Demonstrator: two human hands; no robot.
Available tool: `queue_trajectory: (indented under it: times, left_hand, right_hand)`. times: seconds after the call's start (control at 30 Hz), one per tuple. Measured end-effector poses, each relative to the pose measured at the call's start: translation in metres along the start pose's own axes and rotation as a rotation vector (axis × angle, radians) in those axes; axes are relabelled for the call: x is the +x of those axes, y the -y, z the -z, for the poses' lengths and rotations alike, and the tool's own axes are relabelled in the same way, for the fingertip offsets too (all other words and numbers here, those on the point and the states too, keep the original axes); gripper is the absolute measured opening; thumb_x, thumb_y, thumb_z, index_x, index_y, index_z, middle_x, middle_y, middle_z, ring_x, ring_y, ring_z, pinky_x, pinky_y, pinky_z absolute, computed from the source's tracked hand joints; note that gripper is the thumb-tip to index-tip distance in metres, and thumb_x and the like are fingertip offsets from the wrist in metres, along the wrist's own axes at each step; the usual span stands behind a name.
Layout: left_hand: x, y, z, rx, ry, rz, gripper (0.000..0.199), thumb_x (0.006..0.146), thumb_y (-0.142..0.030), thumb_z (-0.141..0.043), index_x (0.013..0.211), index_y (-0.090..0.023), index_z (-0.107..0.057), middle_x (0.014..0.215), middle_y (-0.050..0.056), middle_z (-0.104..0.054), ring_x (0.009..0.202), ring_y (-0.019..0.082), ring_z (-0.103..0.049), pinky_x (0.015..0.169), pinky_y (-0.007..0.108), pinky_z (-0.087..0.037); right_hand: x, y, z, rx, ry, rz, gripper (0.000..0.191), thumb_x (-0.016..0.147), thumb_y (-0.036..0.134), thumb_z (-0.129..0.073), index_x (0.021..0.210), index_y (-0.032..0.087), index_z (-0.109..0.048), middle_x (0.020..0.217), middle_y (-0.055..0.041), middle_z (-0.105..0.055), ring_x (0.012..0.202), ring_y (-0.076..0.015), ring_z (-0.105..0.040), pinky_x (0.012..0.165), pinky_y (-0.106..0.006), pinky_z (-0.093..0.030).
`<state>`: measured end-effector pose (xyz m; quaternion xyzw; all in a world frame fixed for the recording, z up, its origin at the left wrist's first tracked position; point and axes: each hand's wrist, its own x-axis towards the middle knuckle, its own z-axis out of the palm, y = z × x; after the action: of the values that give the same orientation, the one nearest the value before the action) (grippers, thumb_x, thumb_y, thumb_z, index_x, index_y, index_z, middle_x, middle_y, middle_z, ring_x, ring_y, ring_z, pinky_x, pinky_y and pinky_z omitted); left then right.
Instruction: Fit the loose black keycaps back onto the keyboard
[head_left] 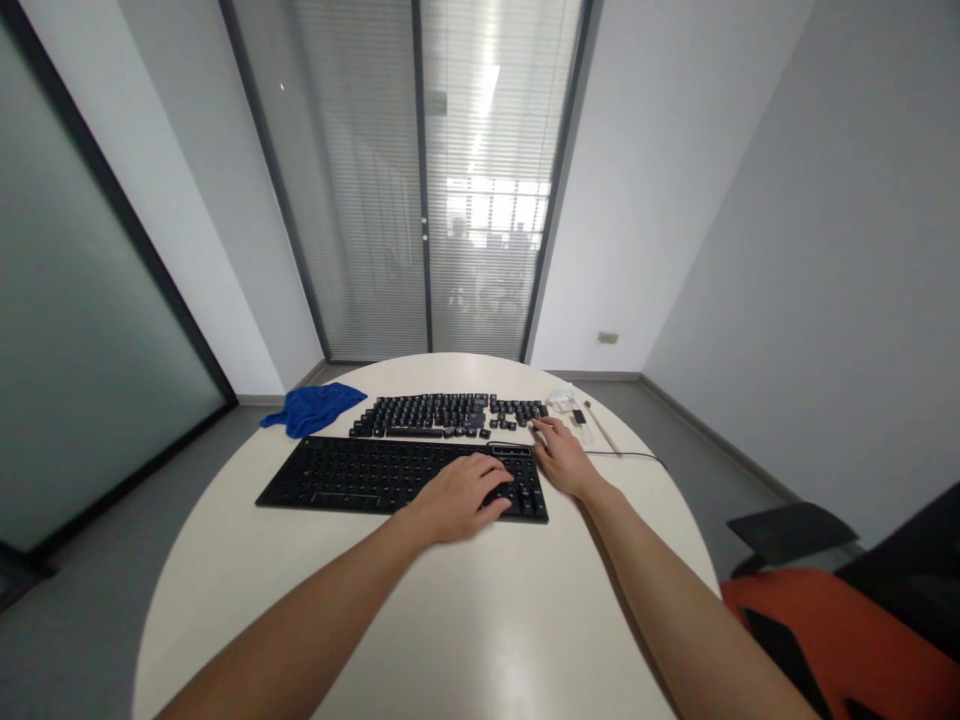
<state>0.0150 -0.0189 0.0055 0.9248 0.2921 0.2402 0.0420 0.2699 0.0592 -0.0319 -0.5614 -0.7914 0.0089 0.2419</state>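
Observation:
A black keyboard (pixel 352 475) lies across the table, most of its key positions bare, with some keycaps at its right end. Over that right part rests my left hand (pixel 461 495), its fingers apart and lying on the keyboard, holding nothing visible. Behind the keyboard, loose black keycaps (pixel 435 411) are laid out in keyboard order. At the right end of these rows my right hand (pixel 562 455) has its fingers bent together, with a small dark keycap (pixel 535 424) at the fingertips. How firmly it is gripped is hard to see.
A blue cloth (pixel 315 408) lies on the round white table (pixel 450 620) at the left. Toward the right are a clear plastic piece (pixel 561 400), a small black item (pixel 578 416), a thin stick (pixel 604 430) and a cable (pixel 637 455). An orange chair (pixel 840 630) stands at the right.

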Motion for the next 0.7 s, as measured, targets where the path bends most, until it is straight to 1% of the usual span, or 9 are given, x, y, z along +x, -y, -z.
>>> queue_trajectory:
  times: [0.1, 0.2, 0.33, 0.47, 0.6, 0.7]
  left_hand:
    - [0.0002, -0.0001, 0.0001, 0.0, -0.004, 0.003, 0.029, 0.098, -0.032, -0.055, 0.123, -0.02, -0.06, 0.121, 0.009, -0.063, 0.114, 0.024, -0.057, 0.102, 0.042, -0.045]
    - [0.0001, 0.0001, 0.0, -0.002, -0.006, 0.003, 0.029, 0.098, -0.033, -0.054, 0.124, -0.02, -0.06, 0.121, 0.01, -0.063, 0.115, 0.024, -0.057, 0.103, 0.043, -0.045]
    - [-0.0002, -0.0001, 0.0005, -0.005, -0.003, 0.005, 0.029, 0.098, -0.032, -0.055, 0.123, -0.019, -0.06, 0.121, 0.009, -0.063, 0.114, 0.024, -0.057, 0.102, 0.042, -0.045]
    - [0.0002, -0.001, 0.0016, -0.002, -0.001, 0.005, 0.029, 0.098, -0.032, -0.055, 0.123, -0.019, -0.06, 0.121, 0.009, -0.063, 0.114, 0.024, -0.057, 0.103, 0.042, -0.045]
    - [0.0009, -0.0018, 0.0022, -0.013, 0.0, 0.003, 0.028, 0.098, -0.032, -0.054, 0.123, -0.02, -0.06, 0.12, 0.01, -0.064, 0.114, 0.024, -0.057, 0.102, 0.043, -0.046]
    - [0.0007, -0.0014, 0.0019, -0.017, -0.002, 0.006, 0.029, 0.098, -0.032, -0.055, 0.122, -0.019, -0.06, 0.122, 0.01, -0.064, 0.115, 0.025, -0.057, 0.102, 0.042, -0.046]
  right_hand:
    - [-0.0001, 0.0001, 0.0013, 0.018, -0.024, 0.005, 0.044, 0.093, 0.022, -0.043, 0.136, 0.016, -0.053, 0.142, -0.0169, -0.047, 0.125, -0.0281, -0.051, 0.107, -0.043, -0.041]
    - [-0.0005, -0.0008, 0.0021, 0.017, -0.018, 0.015, 0.043, 0.093, 0.02, -0.042, 0.135, 0.016, -0.053, 0.142, -0.0161, -0.049, 0.127, -0.0284, -0.05, 0.107, -0.043, -0.041]
    - [-0.0007, -0.0014, 0.0036, 0.029, -0.021, 0.019, 0.04, 0.094, 0.021, -0.043, 0.132, 0.015, -0.054, 0.133, -0.0159, -0.057, 0.122, -0.0275, -0.052, 0.105, -0.041, -0.041]
    - [-0.0001, -0.0017, 0.005, 0.057, -0.056, 0.001, 0.033, 0.095, 0.021, -0.045, 0.124, 0.015, -0.059, 0.122, -0.0149, -0.061, 0.115, -0.0262, -0.056, 0.102, -0.039, -0.043]
    - [0.0009, -0.0048, 0.0046, 0.081, -0.056, -0.024, 0.029, 0.093, 0.018, -0.047, 0.115, 0.017, -0.066, 0.117, -0.0134, -0.063, 0.111, -0.025, -0.057, 0.1, -0.037, -0.044]
    - [0.0019, -0.0073, 0.0044, 0.108, -0.065, -0.041, 0.027, 0.093, 0.018, -0.048, 0.11, 0.018, -0.068, 0.114, -0.0127, -0.064, 0.107, -0.0251, -0.059, 0.097, -0.038, -0.046]
